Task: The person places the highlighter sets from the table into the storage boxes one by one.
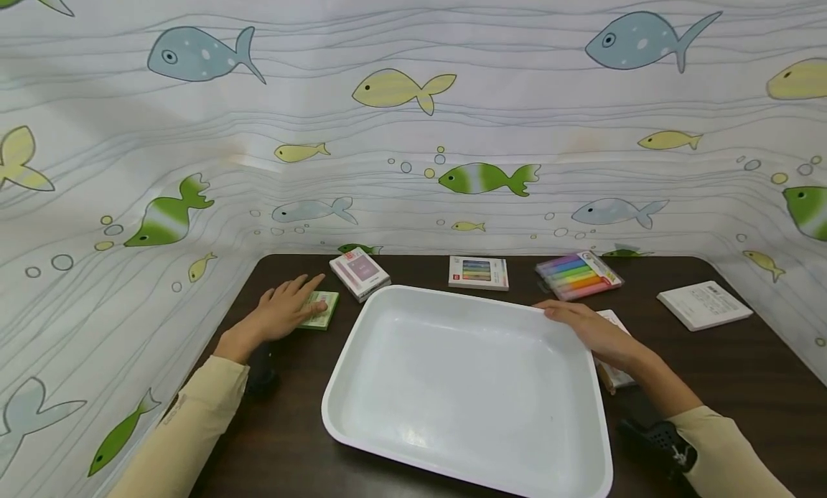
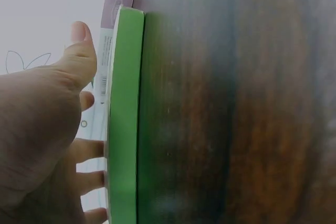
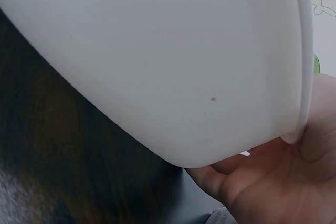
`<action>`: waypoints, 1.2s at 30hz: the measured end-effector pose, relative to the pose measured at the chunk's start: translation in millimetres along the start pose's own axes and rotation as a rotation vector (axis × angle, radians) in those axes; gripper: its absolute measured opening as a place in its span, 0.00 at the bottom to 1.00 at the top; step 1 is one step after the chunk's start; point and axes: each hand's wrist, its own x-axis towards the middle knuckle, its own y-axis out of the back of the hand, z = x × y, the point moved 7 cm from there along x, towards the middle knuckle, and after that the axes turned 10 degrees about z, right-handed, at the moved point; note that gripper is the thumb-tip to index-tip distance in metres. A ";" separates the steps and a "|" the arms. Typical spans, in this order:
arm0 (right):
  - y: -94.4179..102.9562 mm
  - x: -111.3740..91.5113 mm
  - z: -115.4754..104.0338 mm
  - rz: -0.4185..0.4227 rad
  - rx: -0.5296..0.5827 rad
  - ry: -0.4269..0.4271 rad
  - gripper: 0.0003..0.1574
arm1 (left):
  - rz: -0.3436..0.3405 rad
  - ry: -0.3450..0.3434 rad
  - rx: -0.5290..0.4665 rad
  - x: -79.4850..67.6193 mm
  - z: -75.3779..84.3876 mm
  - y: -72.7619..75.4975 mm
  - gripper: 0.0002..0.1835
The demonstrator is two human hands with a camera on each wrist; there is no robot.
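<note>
A large white tray (image 1: 465, 383) lies at a slant in front of me, its right side nearer. My right hand (image 1: 591, 333) holds it by the far right corner, with the hand at the rim (image 3: 304, 51) and a digit reaching beneath the wall in the right wrist view. My left hand (image 1: 279, 311) is spread over a flat green box (image 1: 328, 310) at the left. Its fingertips touch the top face of that box (image 2: 125, 114) in the left wrist view, while the thumb stands away from it.
Behind the tray lie a purple-and-white box (image 1: 360, 272), a white box with coloured sticks pictured (image 1: 479, 273) and a pack of rainbow-coloured pens (image 1: 577, 275). A white box (image 1: 704, 305) lies far right; another box (image 1: 617, 374) is partly hidden by my right hand. Fish-patterned cloth (image 1: 400, 182) surrounds the dark table.
</note>
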 end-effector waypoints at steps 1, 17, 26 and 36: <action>0.2 -0.3 0.8 0.002 0.001 -0.003 0.35 | 0.005 0.000 -0.013 -1.0 0.8 -1.1 0.42; 1.0 -1.7 8.6 0.055 -0.022 -0.050 0.37 | 0.121 0.032 -0.041 -27.7 -10.6 -3.5 0.40; 1.3 0.5 6.7 0.090 -0.061 -0.079 0.37 | 0.150 0.062 -0.047 -37.6 -21.3 2.0 0.39; -0.4 0.2 4.5 0.053 -0.077 -0.043 0.36 | 0.177 0.130 -0.054 -54.3 -28.0 17.9 0.38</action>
